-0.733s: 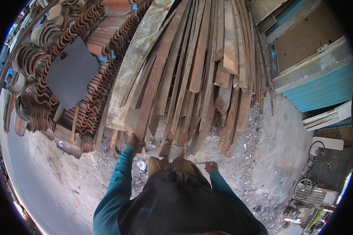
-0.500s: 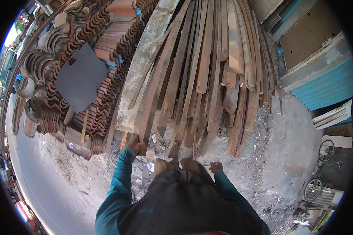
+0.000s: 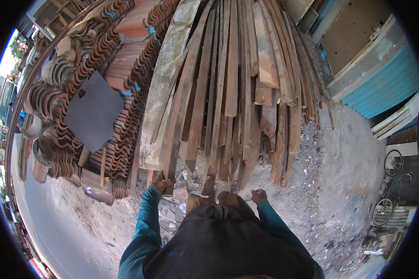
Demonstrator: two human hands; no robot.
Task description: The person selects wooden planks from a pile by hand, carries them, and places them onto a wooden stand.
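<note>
While the left hand (image 3: pixel 161 182) grips one plank (image 3: pixel 171 158), this lies not yet apart from the wood pile (image 3: pixel 233 88), and whether the right hand (image 3: pixel 259 195) grips anything I cannot tell

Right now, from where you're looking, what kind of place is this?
Probably an outdoor storage or salvage yard for building materials. Curved clay roof tiles are stacked on the left, long wooden planks lie piled in the middle, and the dusty ground has bits of debris.
</note>
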